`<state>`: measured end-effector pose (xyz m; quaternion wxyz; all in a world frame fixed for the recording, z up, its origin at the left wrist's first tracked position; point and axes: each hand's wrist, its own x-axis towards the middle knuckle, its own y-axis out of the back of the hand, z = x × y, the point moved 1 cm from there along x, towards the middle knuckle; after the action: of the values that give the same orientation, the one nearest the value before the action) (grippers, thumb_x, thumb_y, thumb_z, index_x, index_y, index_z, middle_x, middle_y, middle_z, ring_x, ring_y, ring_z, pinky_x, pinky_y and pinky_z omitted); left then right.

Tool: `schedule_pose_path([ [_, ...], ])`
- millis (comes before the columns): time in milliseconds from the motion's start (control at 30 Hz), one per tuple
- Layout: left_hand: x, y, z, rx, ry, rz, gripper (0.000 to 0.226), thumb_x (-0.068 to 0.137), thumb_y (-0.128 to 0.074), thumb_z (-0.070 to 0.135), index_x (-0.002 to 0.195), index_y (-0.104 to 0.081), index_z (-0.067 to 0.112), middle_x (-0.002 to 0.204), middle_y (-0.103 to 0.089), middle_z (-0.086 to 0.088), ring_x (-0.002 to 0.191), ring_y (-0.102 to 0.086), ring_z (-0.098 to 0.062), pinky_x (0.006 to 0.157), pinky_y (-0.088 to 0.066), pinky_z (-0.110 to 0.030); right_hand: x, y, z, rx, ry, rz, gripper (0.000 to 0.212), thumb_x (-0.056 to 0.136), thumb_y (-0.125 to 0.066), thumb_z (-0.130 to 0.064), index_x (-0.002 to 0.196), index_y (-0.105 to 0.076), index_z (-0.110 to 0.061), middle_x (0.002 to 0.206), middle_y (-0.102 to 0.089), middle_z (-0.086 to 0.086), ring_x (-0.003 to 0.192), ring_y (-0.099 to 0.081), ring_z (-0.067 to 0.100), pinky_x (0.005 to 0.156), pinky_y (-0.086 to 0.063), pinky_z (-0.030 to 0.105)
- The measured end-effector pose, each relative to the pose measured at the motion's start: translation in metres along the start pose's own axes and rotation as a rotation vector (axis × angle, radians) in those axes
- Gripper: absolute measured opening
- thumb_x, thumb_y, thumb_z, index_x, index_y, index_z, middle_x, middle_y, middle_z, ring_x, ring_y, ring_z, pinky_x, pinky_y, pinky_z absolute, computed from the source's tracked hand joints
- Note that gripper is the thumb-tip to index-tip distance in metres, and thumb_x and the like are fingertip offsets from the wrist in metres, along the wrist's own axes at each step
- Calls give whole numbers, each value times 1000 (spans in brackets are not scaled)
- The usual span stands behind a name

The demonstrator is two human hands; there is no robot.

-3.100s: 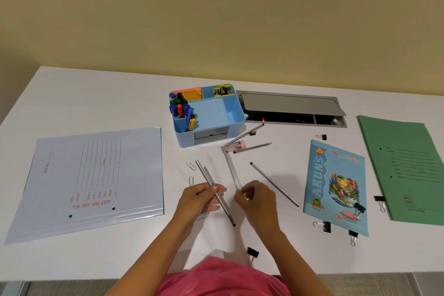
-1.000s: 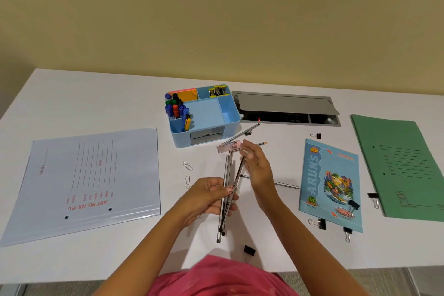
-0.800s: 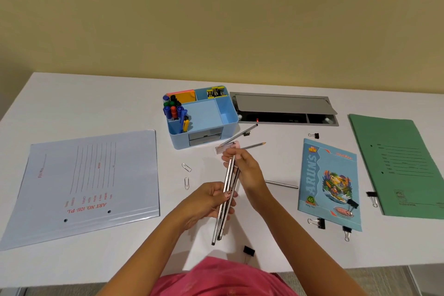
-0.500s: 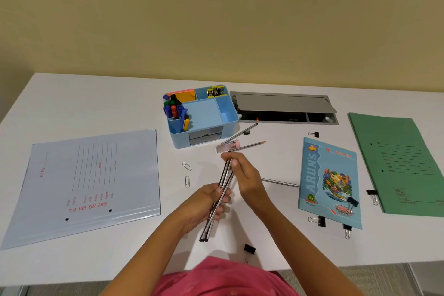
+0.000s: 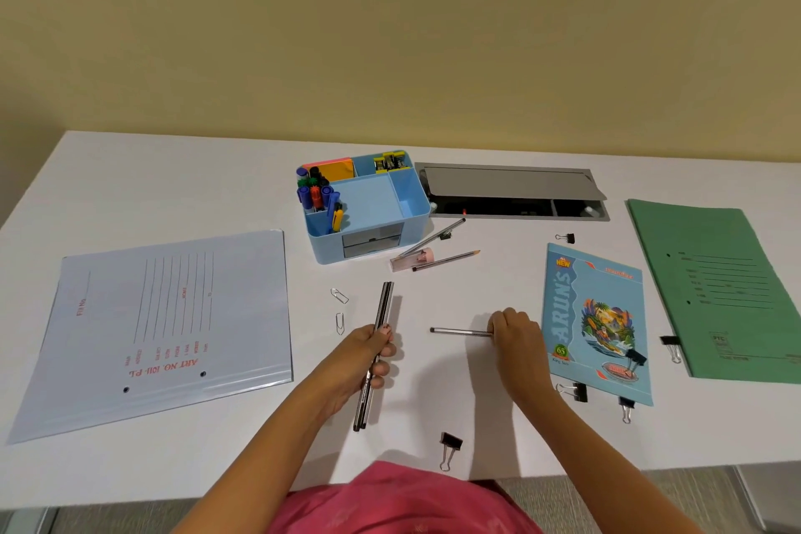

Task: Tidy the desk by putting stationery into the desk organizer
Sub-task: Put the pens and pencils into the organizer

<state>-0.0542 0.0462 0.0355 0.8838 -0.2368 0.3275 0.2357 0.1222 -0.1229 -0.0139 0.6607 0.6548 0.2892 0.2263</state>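
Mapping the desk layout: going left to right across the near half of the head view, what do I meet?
Pale blue folder, paper clips, left hand gripping a pencil bundle, right hand holding a single pencil, notebook, green folder.

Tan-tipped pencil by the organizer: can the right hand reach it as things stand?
Probably yes: only bare desk lies between the right hand and the tan-tipped pencil, though that hand grips another pencil.

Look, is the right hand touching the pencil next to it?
Touching. The head view shows the right hand with its fingers closed over one end of the pencil, with no gap between them.
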Motion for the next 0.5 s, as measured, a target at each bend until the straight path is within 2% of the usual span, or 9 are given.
schedule_pose_path([
  [100,-2,2,-1,-26,15,25,22,101,-39,26,86,-49,13,74,-51,0,44,-47,-8,41,-40,-20,1,11,-5,77,138,176,24,68,-75,4,82,-61,-11,80,-61,7,68,-54,20,60,-41,28],
  [167,-5,4,-1,-61,25,41,26,101,-39,25,86,-53,9,75,-63,-2,51,-63,-12,46,-51,-24,1,23,-15,124,302,328,24,71,-72,3,86,-62,-12,86,-61,7,75,-55,22,63,-39,27],
  [233,-5,5,-1,-84,38,5,27,102,-37,24,88,-54,8,83,-73,-6,73,-72,-23,64,-60,-35,-1,33,-29,151,470,421,21,78,-65,2,91,-60,-13,93,-60,8,84,-52,23,69,-39,29],
  [300,-5,4,0,-46,42,-40,27,103,-35,25,90,-53,10,96,-75,-11,94,-70,-33,84,-57,-42,-4,40,-43,152,619,485,18,85,-58,1,94,-60,-14,96,-59,9,87,-51,24,73,-40,30],
  [333,-6,3,0,-30,45,-59,26,103,-34,26,92,-52,10,100,-74,-13,97,-69,-35,86,-56,-41,-4,43,-50,146,680,501,18,85,-58,1,95,-61,-14,96,-59,9,87,-52,25,73,-41,31],
  [433,-10,-2,1,-41,67,-150,26,103,-35,25,104,-52,5,99,-73,-16,91,-71,-35,77,-59,-40,-3,50,-68,160,779,510,22,85,-61,1,98,-60,-17,98,-59,7,91,-52,24,76,-42,31],
  [500,-13,-5,2,-46,59,-174,25,102,-37,25,105,-53,6,85,-71,-11,72,-71,-27,67,-59,-36,-1,51,-75,191,804,481,20,87,-59,-3,100,-60,-19,99,-58,5,94,-50,22,79,-40,30],
])
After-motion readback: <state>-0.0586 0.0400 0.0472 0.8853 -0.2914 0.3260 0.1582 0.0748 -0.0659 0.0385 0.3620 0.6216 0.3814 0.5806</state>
